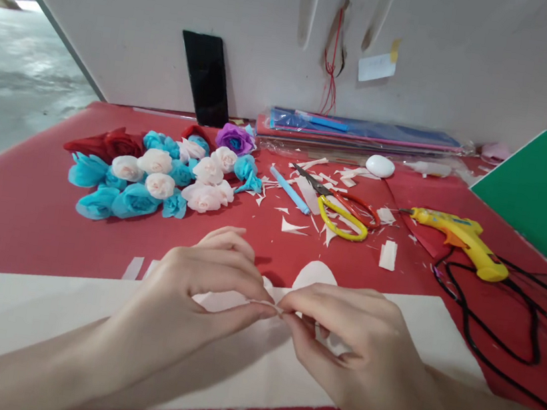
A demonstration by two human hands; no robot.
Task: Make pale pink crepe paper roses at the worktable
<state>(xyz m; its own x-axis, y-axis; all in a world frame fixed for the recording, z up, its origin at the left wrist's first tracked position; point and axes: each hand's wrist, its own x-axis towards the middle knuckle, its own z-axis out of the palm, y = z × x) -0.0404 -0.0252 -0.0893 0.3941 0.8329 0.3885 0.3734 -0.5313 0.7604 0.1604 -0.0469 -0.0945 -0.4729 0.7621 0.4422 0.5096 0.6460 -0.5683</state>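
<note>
My left hand (200, 303) and my right hand (356, 344) meet fingertip to fingertip over a large cream paper sheet (27, 314). Each pinches the edge of a thin pale paper petal (223, 300), mostly hidden behind the fingers. A rounded pale petal (315, 274) shows just beyond my right fingers; whether it is part of the held piece I cannot tell. Beyond my left hand lies a cluster of paper flowers: blue ones (137, 200), pale pink ones (155, 161), a purple one (235, 138) and dark red ones (123, 145).
Scissors (342, 217), a blue pen (290, 188) and paper scraps (293, 226) lie mid-table. A yellow glue gun (470, 241) with a black cord (466, 311) is at right, near a green board (546, 200). A phone (204, 78) leans on the wall beside plastic-wrapped paper (388, 134).
</note>
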